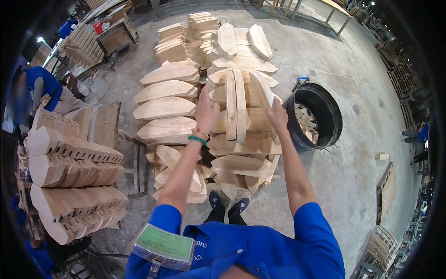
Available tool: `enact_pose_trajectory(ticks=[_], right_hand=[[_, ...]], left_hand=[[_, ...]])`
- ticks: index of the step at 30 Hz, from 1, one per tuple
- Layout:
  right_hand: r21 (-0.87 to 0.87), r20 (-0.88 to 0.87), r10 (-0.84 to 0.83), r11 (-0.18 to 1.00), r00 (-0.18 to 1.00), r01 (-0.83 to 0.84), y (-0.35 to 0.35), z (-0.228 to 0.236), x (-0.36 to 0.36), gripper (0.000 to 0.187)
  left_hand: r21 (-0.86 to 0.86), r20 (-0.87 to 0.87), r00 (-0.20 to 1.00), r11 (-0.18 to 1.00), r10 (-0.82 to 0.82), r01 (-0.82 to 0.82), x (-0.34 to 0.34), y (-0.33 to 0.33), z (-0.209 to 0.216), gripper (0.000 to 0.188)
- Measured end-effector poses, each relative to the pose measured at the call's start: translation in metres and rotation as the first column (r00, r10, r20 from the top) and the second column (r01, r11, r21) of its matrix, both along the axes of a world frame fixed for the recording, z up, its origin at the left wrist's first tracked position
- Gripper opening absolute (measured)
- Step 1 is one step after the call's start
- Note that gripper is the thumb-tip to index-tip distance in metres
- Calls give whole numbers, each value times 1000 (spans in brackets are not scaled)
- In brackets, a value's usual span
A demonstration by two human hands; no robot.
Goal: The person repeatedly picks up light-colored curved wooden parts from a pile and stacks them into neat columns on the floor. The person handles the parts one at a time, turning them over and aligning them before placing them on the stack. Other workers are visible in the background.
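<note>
Pale wooden boards with angled ends lie stacked in front of me. My right hand (278, 116) grips the near end of one wooden board (261, 88), which is tilted over the right part of the stack. Left of it, two narrow wooden pieces (235, 104) lie side by side across the flat boards. My left hand (206, 111) is held above the gap between the left pile (165, 104) and the middle stack (218, 144). Its fingers are stretched out, with the thumb apart, and nothing shows in them.
A black round bin (318, 116) with wood offcuts stands close on the right. On the left are rows of slotted wooden parts (76, 162) and a metal frame (138, 162). More board stacks (172, 39) stand behind. A co-worker (44, 86) in blue bends at far left.
</note>
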State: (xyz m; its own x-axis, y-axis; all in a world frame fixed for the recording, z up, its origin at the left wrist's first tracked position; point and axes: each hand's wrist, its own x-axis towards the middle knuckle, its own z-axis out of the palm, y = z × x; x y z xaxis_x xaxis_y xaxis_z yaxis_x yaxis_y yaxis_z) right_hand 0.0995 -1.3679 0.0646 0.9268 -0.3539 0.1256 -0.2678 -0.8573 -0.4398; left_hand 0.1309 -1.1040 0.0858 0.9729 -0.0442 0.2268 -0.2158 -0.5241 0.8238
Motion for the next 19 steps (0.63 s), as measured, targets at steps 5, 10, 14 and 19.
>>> enact_pose_trajectory(ticks=[5,10,14,19], right_hand=[[426,440,36,871,897,-244,-20,-4,-26,60],[898,246,-102,399,964,-187,-10,20,-100,58],[976,203,-211,123,956,-180,-32,7,-174,56],[938,83,-382,-282,921,-201,-41,-21,-242,64]], left_hand=[[862,280,787,505,-549,45,40,5,9,67],[961,99,518,216,-850,170,73,-9,10,49],[973,-2,412,93,-911,210,73,-14,25,42],[740,1,724,487,-690,463,30,23,25,60]])
